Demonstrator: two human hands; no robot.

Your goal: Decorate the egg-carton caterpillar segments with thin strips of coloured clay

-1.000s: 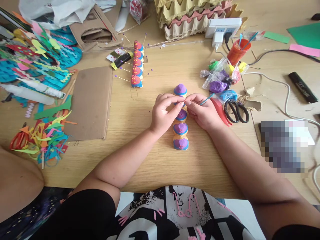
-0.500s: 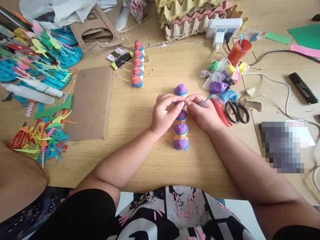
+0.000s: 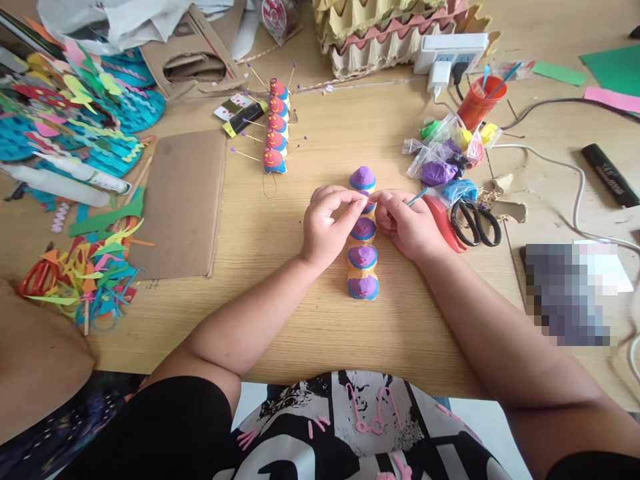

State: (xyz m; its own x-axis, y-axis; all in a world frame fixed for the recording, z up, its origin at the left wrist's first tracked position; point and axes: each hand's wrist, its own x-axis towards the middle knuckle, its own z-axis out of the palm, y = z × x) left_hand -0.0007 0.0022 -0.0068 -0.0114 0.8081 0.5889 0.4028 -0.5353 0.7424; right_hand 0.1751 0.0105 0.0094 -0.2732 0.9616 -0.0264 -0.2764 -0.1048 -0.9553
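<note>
Down the centre runs the purple-domed strip (image 3: 363, 257), and over its far half the left hand (image 3: 325, 227) presses thumb and forefinger together, on what I can't tell! The right hand (image 3: 407, 225), fingers curled, grips a blue stick (image 3: 418, 197); scissors (image 3: 475, 227) sit right, red-faced strip (image 3: 276, 123) far left.

2 hands (image 3: 327, 223), 2 painted strips (image 3: 363, 257), 1 cup (image 3: 479, 105)

Bright, soft light; faint shadows on tabletop (image 3: 320, 340); patch (image 3: 565, 293) at right pixelated.
</note>
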